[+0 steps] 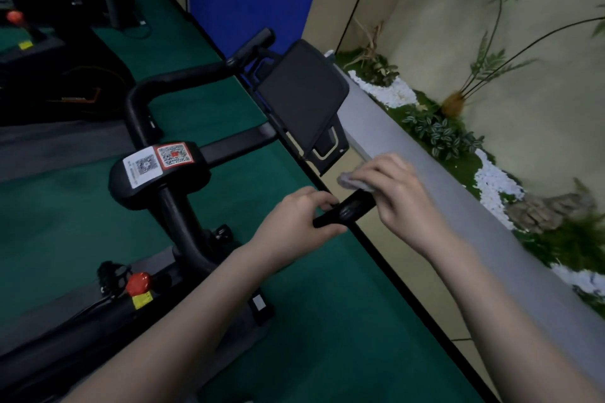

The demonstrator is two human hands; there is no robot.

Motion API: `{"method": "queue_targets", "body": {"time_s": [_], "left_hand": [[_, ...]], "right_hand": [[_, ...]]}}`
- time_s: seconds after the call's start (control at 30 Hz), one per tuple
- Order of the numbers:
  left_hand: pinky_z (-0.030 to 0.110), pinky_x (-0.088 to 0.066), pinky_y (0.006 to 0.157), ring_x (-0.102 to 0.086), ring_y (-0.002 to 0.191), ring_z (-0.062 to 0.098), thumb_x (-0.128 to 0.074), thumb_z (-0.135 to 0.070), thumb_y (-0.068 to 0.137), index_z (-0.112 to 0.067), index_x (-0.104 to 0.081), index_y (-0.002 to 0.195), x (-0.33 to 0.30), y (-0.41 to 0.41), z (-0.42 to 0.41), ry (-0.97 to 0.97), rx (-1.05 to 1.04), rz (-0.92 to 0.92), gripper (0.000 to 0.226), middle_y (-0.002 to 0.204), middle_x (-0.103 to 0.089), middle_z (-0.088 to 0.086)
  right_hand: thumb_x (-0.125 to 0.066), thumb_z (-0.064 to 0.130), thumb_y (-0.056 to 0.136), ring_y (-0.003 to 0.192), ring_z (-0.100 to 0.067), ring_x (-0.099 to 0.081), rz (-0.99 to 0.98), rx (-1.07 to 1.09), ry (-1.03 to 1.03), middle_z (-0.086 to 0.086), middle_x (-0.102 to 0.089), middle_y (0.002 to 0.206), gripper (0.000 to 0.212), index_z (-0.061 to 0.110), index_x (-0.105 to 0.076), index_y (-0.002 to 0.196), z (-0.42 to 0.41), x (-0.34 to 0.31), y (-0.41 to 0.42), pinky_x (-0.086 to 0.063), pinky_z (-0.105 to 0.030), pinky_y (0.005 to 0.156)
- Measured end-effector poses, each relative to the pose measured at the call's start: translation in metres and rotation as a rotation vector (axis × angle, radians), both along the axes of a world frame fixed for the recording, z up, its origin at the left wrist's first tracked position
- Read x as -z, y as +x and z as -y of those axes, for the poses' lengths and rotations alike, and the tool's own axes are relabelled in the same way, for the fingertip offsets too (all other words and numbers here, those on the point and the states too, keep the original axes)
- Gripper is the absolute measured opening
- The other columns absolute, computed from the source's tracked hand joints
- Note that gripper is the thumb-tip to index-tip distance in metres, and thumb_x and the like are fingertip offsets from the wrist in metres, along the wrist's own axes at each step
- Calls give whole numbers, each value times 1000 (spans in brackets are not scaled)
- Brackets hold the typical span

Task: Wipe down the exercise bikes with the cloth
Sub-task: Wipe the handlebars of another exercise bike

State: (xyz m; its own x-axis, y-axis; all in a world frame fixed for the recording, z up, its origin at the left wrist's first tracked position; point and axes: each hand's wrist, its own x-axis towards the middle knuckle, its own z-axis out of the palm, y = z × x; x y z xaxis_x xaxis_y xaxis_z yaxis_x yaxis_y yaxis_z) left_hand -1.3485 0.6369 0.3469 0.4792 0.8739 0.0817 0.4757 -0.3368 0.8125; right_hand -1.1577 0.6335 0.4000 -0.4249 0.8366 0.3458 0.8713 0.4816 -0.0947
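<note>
Left hand (pixel 302 216) grips near handlebar end (pixel 343 211) at frame centre. Right hand (pixel 394 196) pinches grey cloth (pixel 352 180) against the grip (contact probably, partly hidden). Dark console screen (pixel 302 101) at 12 o'clock; planter ledge (pixel 425 167) at 3 o'clock.

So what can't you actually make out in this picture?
All in the head view:
- Cloth: mostly hidden under the right hand; only a grey corner shows.
- Handlebar grip: its near end is covered by the left hand.
- QR stickers: too small and blurred to read.
- Second bike: dark, cut off by the left edge.
</note>
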Motion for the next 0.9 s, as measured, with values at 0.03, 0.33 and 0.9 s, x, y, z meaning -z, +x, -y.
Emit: {"method": "queue_targets", "body": {"time_s": [0.03,0.33,0.9], "left_hand": [[27,-46,85,-55,93,9,-70,-42,82,-26,-60,120,0,4,-1,-3,-14,13,42,104,-54,-11],[25,-45,83,-52,87,6,-69,-30,84,-25,-62,120,6,13,0,52,-58,64,37,101,-53,-11],[25,-47,86,-55,99,8,-65,-33,88,-24,-60,124,10,10,4,102,-45,53,38,109,-54,-11]], "right_hand": [[-41,13,91,98,-25,-49,-62,48,71,-8,-64,99,33,7,-69,107,3,5,0,-41,-40,82],[-49,-10,81,102,-24,-47,-271,292,407,-13,-63,102,32,1,-68,105,3,26,-9,-33,-30,90],[-46,10,100,108,-15,-62,-1484,655,11,-6,-64,118,25,13,-56,122,11,17,-9,-49,-32,96]]}}
